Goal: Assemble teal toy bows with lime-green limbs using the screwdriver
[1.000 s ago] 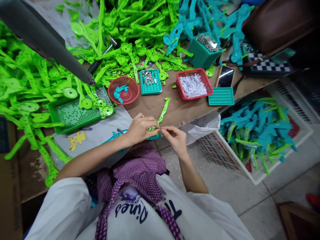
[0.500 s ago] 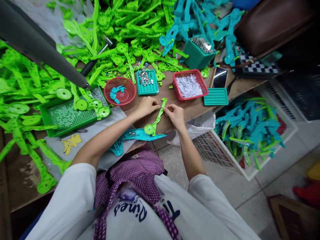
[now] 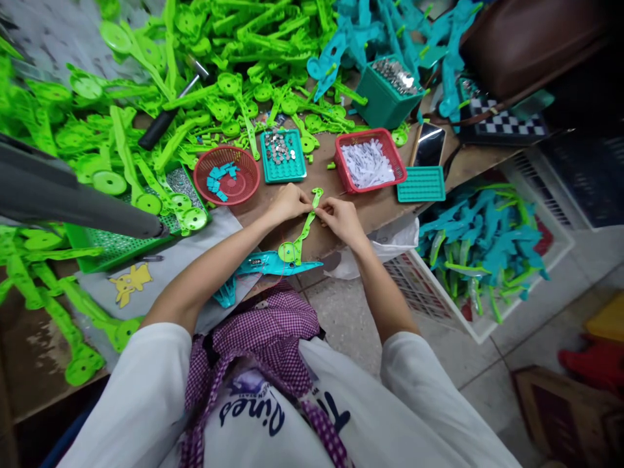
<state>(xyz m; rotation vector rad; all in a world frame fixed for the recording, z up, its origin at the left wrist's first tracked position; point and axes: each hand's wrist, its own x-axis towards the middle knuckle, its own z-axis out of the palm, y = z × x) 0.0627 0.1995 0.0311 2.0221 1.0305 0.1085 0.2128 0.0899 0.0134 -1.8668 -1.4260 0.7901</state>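
Green piece (image 3: 306, 229): smooth plastic, slight sheen. Blue piece (image 3: 270, 262): glossy plastic. Discs (image 3: 279, 148): shiny metal. Hammer head (image 3: 200, 69): bright metal. Phone screen (image 3: 429, 146): glossy. Apron (image 3: 266, 318): matt cloth. Bag (image 3: 531, 52): smooth, leather-like. Tabletop (image 3: 322, 177): matt, worn rough at left.

Head-worn view (forward, steeply down)

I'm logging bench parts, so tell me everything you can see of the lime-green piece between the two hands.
The lime-green piece looks like molded plastic: a round disc at its near end, then a slender, bent bar running away to a small knobbed tip. It lies slantwise, its disc over the turquoise piece, its bar over the table. Fingertips of the left hand and right hand meet at the bar's far half; whether they grip it is unclear.
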